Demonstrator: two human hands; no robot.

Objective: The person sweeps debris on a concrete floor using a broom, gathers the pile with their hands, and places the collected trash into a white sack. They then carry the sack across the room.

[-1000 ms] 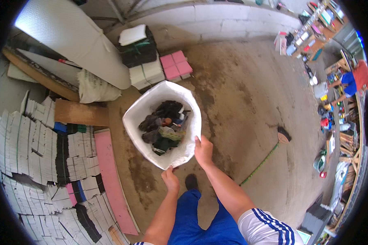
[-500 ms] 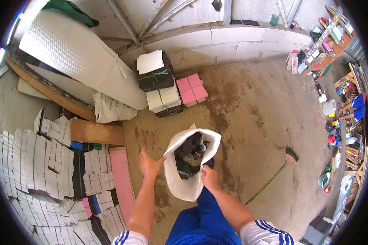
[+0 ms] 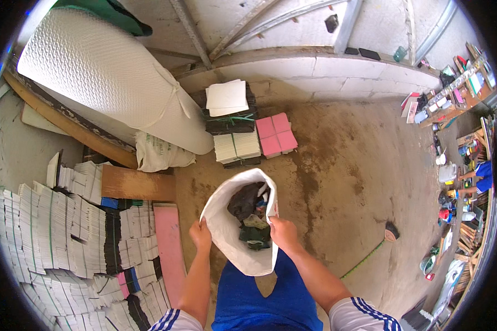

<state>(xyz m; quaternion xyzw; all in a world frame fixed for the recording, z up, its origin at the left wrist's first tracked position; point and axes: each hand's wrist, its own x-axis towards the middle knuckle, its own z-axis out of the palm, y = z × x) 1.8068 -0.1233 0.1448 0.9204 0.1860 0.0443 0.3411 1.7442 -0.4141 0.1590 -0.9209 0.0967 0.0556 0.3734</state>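
In front of my legs hangs a white woven sack (image 3: 218, 234) with its mouth wide and facing up. Dark plastic scraps (image 3: 244, 201) and other crumpled bits, some green, lie inside it. At the sack's left rim, my left hand (image 3: 200, 234) is closed on the edge. My right hand (image 3: 283, 233) grips the opposite rim, fingers wrapped over the fabric. The bottom of the sack is hidden.
Tied stacks of white sheets (image 3: 44, 231) fill the left side, beside a pink board (image 3: 168, 251). Ahead stand a pink bundle (image 3: 276, 134) and a large white foam roll (image 3: 110, 77). A broom (image 3: 391, 231) lies right. Another person (image 3: 483, 176) is by the cluttered far-right shelves.
My left hand, earlier spread with its thumb at the rim, has closed on the sack's left edge. The sack has shifted left and tilted; my right hand keeps its hold.
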